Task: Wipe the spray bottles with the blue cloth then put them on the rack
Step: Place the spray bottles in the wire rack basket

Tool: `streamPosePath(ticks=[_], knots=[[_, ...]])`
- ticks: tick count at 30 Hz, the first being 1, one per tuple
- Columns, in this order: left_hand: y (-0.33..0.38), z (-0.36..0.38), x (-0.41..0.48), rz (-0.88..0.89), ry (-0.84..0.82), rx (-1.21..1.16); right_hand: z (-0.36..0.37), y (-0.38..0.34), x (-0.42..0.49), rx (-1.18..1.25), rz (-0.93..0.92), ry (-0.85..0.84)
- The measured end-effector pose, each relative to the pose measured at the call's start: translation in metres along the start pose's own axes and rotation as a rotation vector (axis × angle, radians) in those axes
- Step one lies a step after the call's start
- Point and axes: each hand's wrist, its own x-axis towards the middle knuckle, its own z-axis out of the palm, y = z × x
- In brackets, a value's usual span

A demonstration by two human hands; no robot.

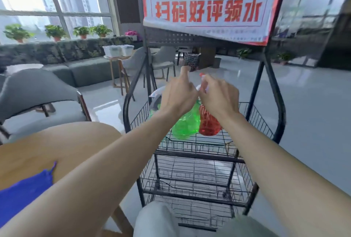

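Note:
A green spray bottle (pixel 187 124) and a red spray bottle (pixel 209 124) stand side by side in the top wire basket of the black rack (pixel 266 120). My left hand (pixel 177 96) is over the green bottle's head with its index finger raised; whether it holds the bottle is hidden. My right hand (pixel 218 96) pinches the white trigger head of the red bottle, whose red nozzle tip (pixel 201 74) pokes out above the fingers. The blue cloth (pixel 20 196) lies on the round wooden table (pixel 62 141) at lower left, under my left forearm.
The rack has lower wire shelves (pixel 197 177) and a red-and-white sign (pixel 209 12) on top. Grey chairs (pixel 38 92), a sofa and potted plants stand to the left by the windows. Glossy grey floor spreads on the right. My knee (pixel 157 219) is at the bottom.

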Motion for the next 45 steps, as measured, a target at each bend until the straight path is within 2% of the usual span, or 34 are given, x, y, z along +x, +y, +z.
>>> streamPosePath(ticks=[9, 15, 20, 25, 30, 35, 40, 42, 45], knots=[[0.016, 0.08, -0.013, 0.011, -0.183, 0.063, 0.017, 0.068, -0.033, -0.024, 0.06, -0.179], [0.008, 0.105, -0.013, 0.049, -0.225, 0.101, 0.027, 0.085, -0.044, 0.035, 0.114, -0.293], [-0.008, 0.121, -0.012, 0.03, -0.247, 0.055, 0.034, 0.091, -0.046, 0.045, 0.107, -0.279], [-0.021, 0.125, -0.013, 0.031, -0.308, 0.113, 0.034, 0.086, -0.041, 0.091, 0.121, -0.262], [-0.02, 0.1, 0.008, 0.054, -0.215, 0.143, 0.026, 0.068, -0.027, 0.076, 0.147, -0.194], [-0.027, 0.047, 0.021, 0.148, -0.252, 0.264, 0.014, 0.021, -0.009, 0.145, 0.076, -0.206], [-0.068, -0.022, 0.008, 0.148, -0.3, 0.481, 0.014, -0.047, -0.002, 0.214, 0.005, -0.247], [-0.089, -0.053, -0.006, 0.118, -0.289, 0.524, 0.017, -0.081, -0.002, 0.247, -0.036, -0.264], [-0.129, -0.109, -0.03, -0.026, -0.215, 0.484, 0.026, -0.145, -0.002, 0.292, -0.108, -0.301]])
